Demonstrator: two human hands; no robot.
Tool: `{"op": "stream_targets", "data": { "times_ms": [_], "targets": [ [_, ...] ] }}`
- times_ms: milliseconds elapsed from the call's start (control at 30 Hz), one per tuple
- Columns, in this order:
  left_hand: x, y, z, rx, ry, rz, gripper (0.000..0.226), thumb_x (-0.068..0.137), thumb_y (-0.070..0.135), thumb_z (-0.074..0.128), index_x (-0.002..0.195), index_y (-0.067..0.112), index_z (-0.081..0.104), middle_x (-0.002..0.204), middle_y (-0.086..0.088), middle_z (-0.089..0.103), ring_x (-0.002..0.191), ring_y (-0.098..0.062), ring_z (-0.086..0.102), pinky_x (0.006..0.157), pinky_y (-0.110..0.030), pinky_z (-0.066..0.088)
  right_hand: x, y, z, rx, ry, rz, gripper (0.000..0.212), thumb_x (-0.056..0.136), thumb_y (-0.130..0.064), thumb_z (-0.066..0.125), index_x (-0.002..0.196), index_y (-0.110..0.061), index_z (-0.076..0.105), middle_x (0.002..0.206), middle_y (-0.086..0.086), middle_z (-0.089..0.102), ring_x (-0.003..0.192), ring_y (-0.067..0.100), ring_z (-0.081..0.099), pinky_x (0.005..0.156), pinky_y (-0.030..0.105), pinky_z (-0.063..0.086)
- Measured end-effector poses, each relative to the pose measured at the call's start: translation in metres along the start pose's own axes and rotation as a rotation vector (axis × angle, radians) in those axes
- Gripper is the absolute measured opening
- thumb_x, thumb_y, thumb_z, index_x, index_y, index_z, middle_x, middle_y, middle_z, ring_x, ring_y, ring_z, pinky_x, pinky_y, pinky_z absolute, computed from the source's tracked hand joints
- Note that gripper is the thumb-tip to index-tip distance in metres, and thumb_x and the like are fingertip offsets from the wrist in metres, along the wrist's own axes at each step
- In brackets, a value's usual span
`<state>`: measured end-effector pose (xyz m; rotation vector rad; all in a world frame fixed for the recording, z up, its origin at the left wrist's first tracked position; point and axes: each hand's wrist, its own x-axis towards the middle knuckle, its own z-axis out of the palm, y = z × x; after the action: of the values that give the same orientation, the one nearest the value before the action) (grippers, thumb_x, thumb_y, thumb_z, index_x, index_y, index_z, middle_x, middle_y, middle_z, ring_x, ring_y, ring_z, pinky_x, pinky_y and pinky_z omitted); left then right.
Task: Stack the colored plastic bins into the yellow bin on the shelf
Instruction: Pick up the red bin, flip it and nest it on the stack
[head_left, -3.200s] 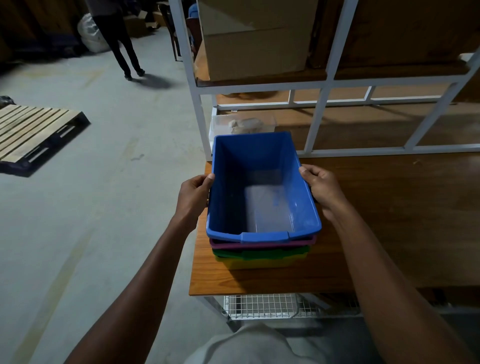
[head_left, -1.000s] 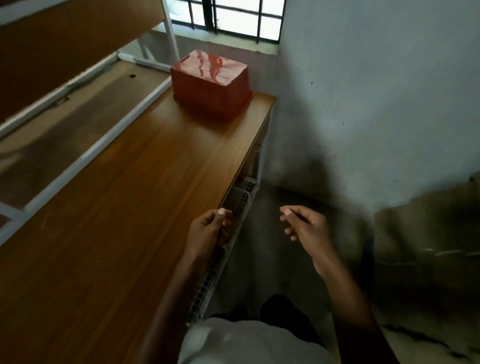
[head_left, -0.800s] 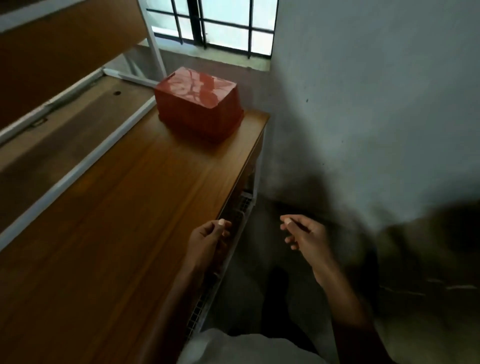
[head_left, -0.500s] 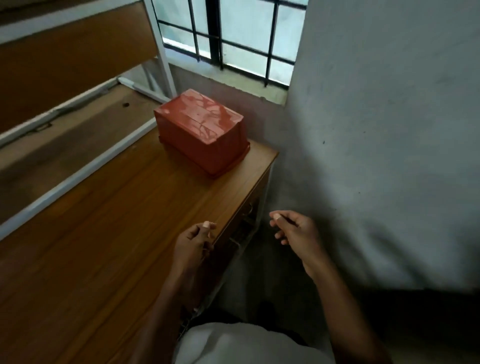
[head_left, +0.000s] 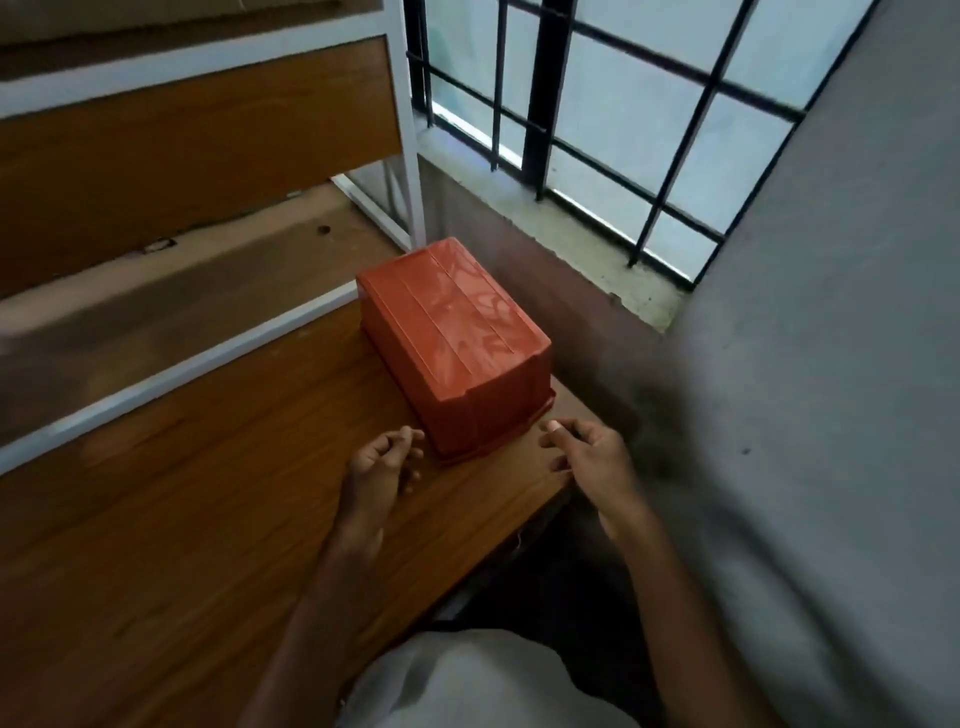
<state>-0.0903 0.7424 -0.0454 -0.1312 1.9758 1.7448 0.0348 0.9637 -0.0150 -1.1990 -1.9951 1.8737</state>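
Note:
An orange-red plastic bin (head_left: 457, 343) lies upside down at the far right end of the wooden shelf (head_left: 182, 519), its flat bottom facing up. My left hand (head_left: 382, 462) hovers just left of the bin's near end, fingers loosely curled and holding nothing. My right hand (head_left: 587, 452) hovers just right of the same end, over the shelf's corner, fingers loosely curled and empty. Neither hand touches the bin. The stack with the yellow bin is out of view.
A grey wall (head_left: 831, 415) rises close on the right. A barred window (head_left: 597, 119) sits behind the bin. White metal frame bars (head_left: 410, 130) and a lower wooden board (head_left: 182, 291) run along the shelf's back left.
I let go of the blue bin on the stack and turned to the shelf's right end. Over the last second both empty hands have moved up close to the orange-red bin.

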Motion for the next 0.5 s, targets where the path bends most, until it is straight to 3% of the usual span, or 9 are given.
{"op": "stream_targets", "data": {
  "times_ms": [233,367,500],
  "targets": [
    [0.056,0.022,0.010,-0.072,0.143,0.006,0.020,0.104,0.038,0.059,0.105,0.027,0.076,0.097,-0.001,0.071,0.074,-0.015,0.063,0.060,-0.029,0.049,0.083,-0.044,0.004,-0.003,0.004,-0.060,0.020,0.105,-0.034,0.059,0.106,-0.025,0.077,0.097,0.000,0.079,0.081,0.017,0.072,0.062,0.029,0.053],
    [0.070,0.029,0.019,-0.015,0.190,-0.026,0.030,0.099,0.056,0.059,0.117,0.036,0.072,0.114,0.005,0.074,0.098,-0.018,0.070,0.075,-0.042,0.060,0.129,-0.058,0.005,-0.030,0.007,-0.079,0.020,0.104,-0.030,0.060,0.099,-0.024,0.079,0.099,0.005,0.078,0.092,0.023,0.072,0.074,0.042,0.059],
    [0.069,0.039,0.035,-0.010,0.177,-0.043,0.047,0.098,0.060,0.058,0.134,0.031,0.066,0.125,0.012,0.069,0.106,-0.006,0.063,0.073,-0.026,0.047,0.164,-0.065,0.006,-0.058,0.018,-0.075,0.018,0.104,-0.027,0.060,0.109,-0.020,0.076,0.103,0.004,0.074,0.099,0.026,0.071,0.087,0.048,0.062]
  ]
}}
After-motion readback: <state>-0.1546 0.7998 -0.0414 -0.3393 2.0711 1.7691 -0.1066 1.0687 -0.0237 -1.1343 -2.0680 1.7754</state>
